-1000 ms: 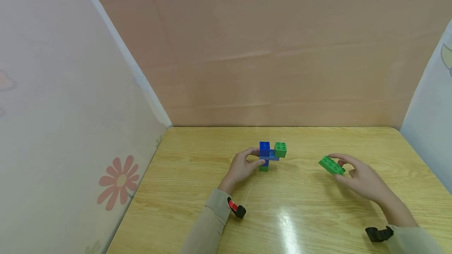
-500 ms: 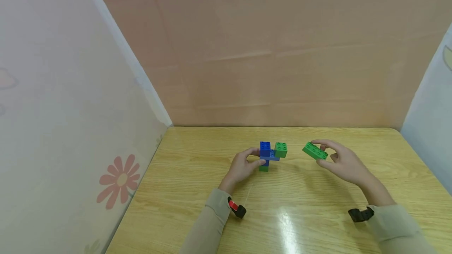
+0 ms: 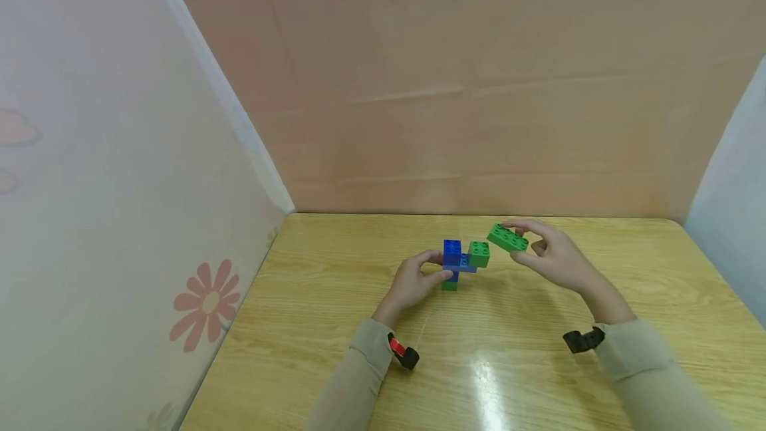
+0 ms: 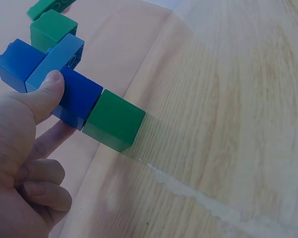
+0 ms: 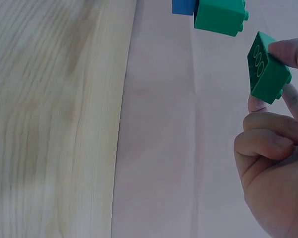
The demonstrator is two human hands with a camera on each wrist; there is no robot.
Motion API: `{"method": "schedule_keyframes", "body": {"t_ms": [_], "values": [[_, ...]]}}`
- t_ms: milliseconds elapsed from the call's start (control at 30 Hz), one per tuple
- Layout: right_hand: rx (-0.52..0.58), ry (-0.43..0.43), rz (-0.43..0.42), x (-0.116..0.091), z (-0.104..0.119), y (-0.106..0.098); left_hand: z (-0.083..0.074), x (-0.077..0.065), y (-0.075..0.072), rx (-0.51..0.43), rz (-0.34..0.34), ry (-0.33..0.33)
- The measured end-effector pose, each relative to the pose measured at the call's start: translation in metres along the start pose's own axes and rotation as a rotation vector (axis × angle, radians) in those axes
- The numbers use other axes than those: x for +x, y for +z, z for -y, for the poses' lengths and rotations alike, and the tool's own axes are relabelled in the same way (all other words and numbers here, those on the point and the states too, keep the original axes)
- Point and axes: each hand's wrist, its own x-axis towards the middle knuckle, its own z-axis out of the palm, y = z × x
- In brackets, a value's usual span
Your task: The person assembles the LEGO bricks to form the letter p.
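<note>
My left hand (image 3: 413,285) pinches a small tower of toy building bricks between thumb and fingers, upright on the table. At its foot is a green brick (image 4: 114,121), then a dark blue brick (image 4: 79,91), then a longer lighter blue brick (image 4: 57,62). On top of that sit a dark blue brick (image 3: 451,251) and, to the right, a square green brick (image 3: 479,253). My right hand (image 3: 556,258) pinches a long green brick (image 3: 507,238) in the air, studs up and tilted. It hangs just right of the square green brick, apart from it.
The wooden table (image 3: 335,251) has a rounded far right corner. Behind it stands a brown covered wall (image 3: 479,118); a pale wall with a painted flower (image 3: 206,304) rises at the left. Each wrist wears a black band, the left one (image 3: 403,352) partly red.
My right hand has moved left and away from me with the long green brick, bringing it close to the tower. My left hand and the tower have stayed in place.
</note>
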Motion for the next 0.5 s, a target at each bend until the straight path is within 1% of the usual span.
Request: {"method": "schedule_keyframes", "body": {"t_ms": [167,333,500], "values": [[0.03,-0.042,0.026,0.012,0.003,0.008,0.001,0.0,0.0,-0.004,-0.003,0.001],[0.034,-0.064,0.055,0.021,0.007,0.016,0.001,0.001,0.0,-0.002,-0.007,0.002],[0.026,-0.101,0.08,0.029,0.012,0.02,0.002,0.002,0.0,0.008,-0.003,0.019]]}}
